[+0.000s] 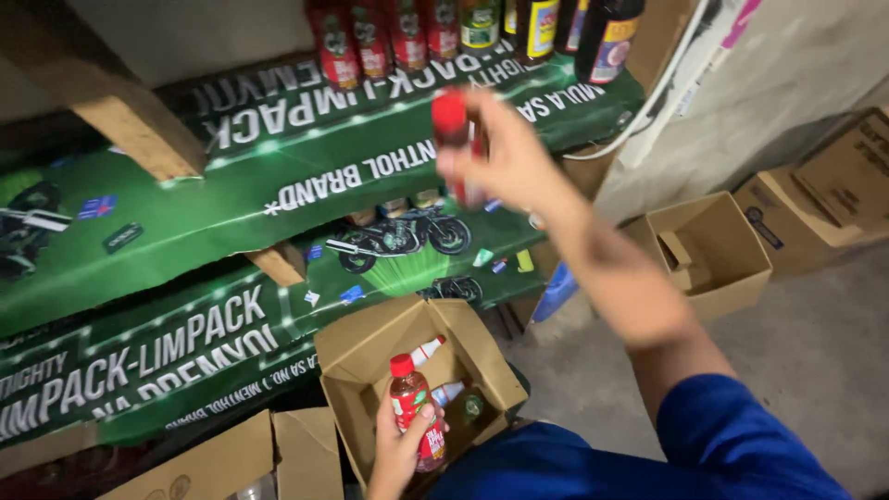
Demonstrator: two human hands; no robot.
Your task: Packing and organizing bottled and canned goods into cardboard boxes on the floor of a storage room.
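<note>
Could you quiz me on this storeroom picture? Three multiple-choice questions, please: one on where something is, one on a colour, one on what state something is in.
1. Where is the left hand?
A. at the open box
B. on the top shelf
C. on the floor

2. What colour is the cap of the bottle it holds?
A. green
B. red
C. white

3. The box under it is:
A. taped shut
B. crushed flat
C. open

A: the hand grips a bottle over the box.
B: the cap is red.
C: the flaps stand apart.

The raised red-capped bottle (454,139) is motion-blurred; shelf bottles (463,32) are cut off by the top edge.
</note>
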